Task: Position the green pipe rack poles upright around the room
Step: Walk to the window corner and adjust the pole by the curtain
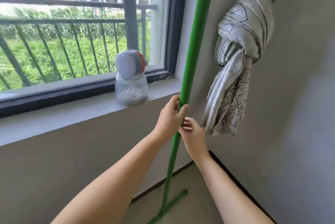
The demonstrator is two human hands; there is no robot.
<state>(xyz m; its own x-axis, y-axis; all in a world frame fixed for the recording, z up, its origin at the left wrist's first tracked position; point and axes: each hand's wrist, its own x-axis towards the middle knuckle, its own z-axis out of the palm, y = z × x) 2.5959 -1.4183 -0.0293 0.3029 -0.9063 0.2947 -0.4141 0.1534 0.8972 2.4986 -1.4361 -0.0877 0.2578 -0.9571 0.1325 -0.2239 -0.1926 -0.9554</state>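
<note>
Pole (pixel 195 42): bright green all along, foot bar the same green. Curtain (pixel 241 46): pale grey, knotted, thin black line-drawn leaf pattern. Jar (pixel 131 89): clear glass with swirled ribbing; lid (pixel 126 63) grey with an orange-red rim. Window frame (pixel 171 24): dark grey. Sill (pixel 72 115): light grey. Walls (pixel 299 97): grey-white. Skirting (pixel 235 176): near black. Floor (pixel 190 205): beige. Railing (pixel 59 22): dark, greenery behind.

Pole (pixel 195 42) upright in room corner, jar (pixel 131 89) on sill (pixel 63 115) to its left, knotted curtain (pixel 241 57) right
</note>
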